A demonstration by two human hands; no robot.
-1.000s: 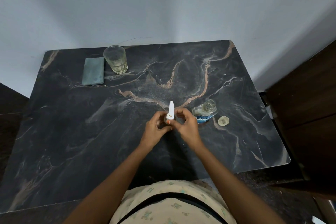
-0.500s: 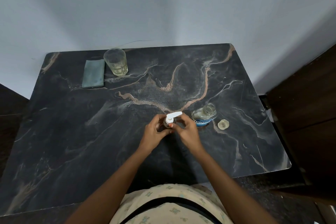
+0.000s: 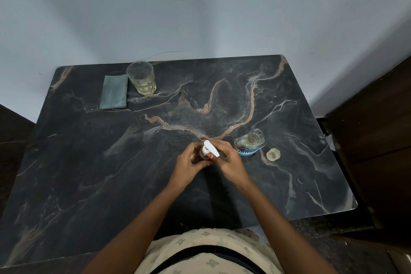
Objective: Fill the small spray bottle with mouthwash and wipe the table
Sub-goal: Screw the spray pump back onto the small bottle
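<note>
The small spray bottle [image 3: 203,153] stands near the middle of the dark marble table [image 3: 89,173]. Its white spray head [image 3: 211,148] sits on the neck, nozzle pointing right and toward me. My left hand [image 3: 189,167] grips the clear bottle body. My right hand [image 3: 230,161] holds the white spray head with its fingertips. The open mouthwash bottle [image 3: 250,143], clear with a blue label, stands just right of my right hand. Its cap [image 3: 273,154] lies on the table further right. A folded grey-green cloth [image 3: 114,92] lies at the back left.
A drinking glass [image 3: 141,78] with a little pale liquid stands beside the cloth at the back. A dark wooden cabinet [image 3: 378,140] rises along the table's right edge. A pale wall runs behind the table.
The white spray head's nozzle has swung from pointing away from me, round to the right, to pointing right and toward me. Both hands stay on the bottle.
</note>
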